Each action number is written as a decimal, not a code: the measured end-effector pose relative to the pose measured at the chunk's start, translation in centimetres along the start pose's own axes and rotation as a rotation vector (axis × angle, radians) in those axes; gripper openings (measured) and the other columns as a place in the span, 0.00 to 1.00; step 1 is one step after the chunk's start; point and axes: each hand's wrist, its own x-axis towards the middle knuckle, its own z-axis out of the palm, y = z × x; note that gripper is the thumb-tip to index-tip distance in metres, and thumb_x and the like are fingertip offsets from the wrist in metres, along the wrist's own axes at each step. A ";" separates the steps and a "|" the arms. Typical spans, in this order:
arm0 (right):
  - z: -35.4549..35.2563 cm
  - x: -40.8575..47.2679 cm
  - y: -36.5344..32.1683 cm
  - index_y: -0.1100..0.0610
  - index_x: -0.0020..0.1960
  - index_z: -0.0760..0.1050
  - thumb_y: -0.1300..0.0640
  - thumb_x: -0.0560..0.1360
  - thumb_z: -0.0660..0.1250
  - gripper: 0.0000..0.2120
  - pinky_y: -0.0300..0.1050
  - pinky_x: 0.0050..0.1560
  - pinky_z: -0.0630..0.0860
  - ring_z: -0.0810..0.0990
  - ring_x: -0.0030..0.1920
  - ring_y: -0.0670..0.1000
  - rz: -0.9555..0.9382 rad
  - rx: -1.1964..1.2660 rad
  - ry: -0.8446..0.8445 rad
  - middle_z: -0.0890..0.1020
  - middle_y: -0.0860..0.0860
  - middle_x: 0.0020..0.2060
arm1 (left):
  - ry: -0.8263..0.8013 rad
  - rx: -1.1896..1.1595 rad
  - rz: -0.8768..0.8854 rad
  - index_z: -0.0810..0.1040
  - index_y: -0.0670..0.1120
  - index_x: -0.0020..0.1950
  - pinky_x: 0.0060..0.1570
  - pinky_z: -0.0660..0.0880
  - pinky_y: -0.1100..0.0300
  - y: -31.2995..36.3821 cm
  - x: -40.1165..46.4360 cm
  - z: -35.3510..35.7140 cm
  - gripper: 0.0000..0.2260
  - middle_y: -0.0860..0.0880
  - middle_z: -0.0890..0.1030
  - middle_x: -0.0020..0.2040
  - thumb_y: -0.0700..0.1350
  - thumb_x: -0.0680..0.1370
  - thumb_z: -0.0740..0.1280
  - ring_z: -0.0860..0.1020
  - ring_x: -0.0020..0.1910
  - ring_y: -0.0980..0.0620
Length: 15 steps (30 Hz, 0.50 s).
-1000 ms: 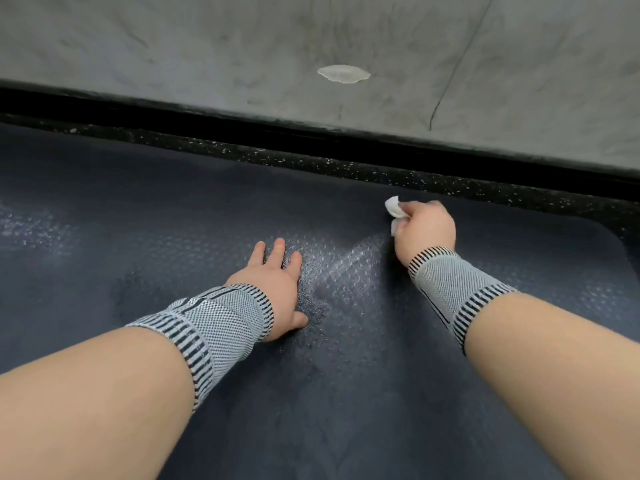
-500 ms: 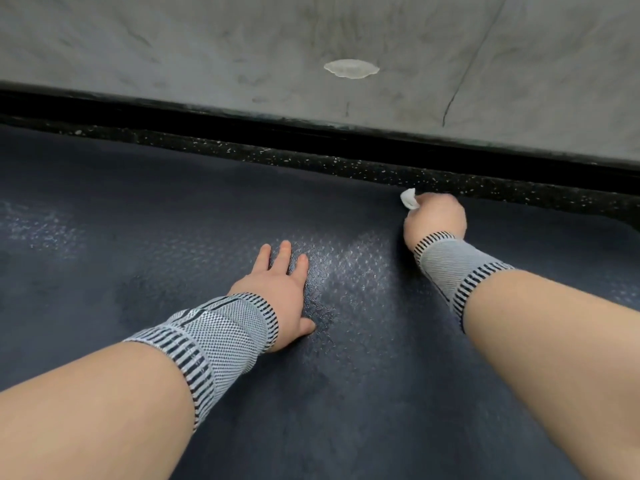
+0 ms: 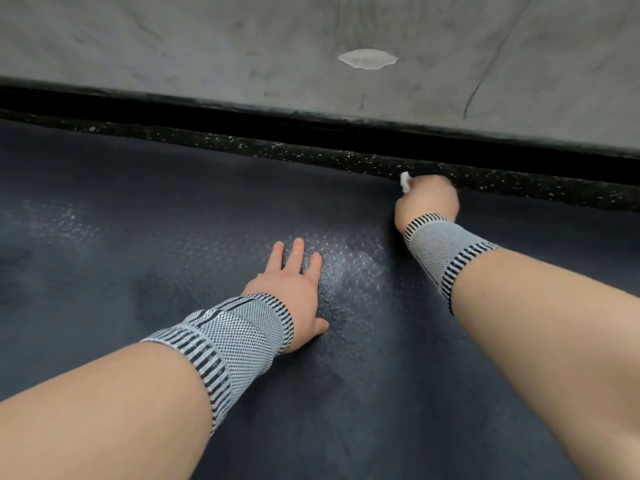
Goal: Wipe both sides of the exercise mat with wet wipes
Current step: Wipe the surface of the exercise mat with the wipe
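Here the dark textured mat (image 3: 145,216) glistens wet (patchily); right hand (image 3: 427,202) grips wipe (image 3: 404,181), left hand (image 3: 294,289) flat.

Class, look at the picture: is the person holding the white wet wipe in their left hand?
No. The wet wipe sticks out of the right hand at the mat's far edge, while the left hand lies flat on the mat.

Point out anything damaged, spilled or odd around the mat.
A pale blotch marks the grey floor beyond the mat, with a thin dark crack to its right. The mat only shows a shiny patch between the hands.
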 end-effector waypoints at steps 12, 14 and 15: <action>-0.9 1.8 -1.7 0.53 0.59 0.80 0.60 0.76 0.62 0.14 0.41 0.52 0.72 0.79 0.55 0.58 -0.315 -0.030 -0.039 0.81 0.56 0.54 | -0.010 -0.017 -0.003 0.35 0.49 0.79 0.75 0.57 0.44 0.0 -0.1 -0.2 0.45 0.46 0.31 0.78 0.62 0.78 0.64 0.35 0.78 0.41; 0.4 1.4 -3.2 0.53 0.62 0.76 0.59 0.77 0.61 0.15 0.43 0.55 0.72 0.77 0.58 0.58 -0.335 -0.049 -0.097 0.77 0.57 0.59 | -0.012 -0.015 -0.005 0.35 0.49 0.79 0.75 0.57 0.44 0.0 0.0 -0.1 0.45 0.47 0.31 0.78 0.62 0.78 0.64 0.35 0.78 0.41; 0.8 0.3 -3.6 0.52 0.65 0.75 0.59 0.78 0.60 0.17 0.44 0.57 0.72 0.76 0.59 0.58 -0.381 -0.029 -0.101 0.75 0.57 0.61 | -0.010 -0.014 -0.006 0.35 0.49 0.79 0.75 0.57 0.44 0.0 0.0 -0.1 0.45 0.47 0.31 0.78 0.62 0.78 0.64 0.35 0.78 0.41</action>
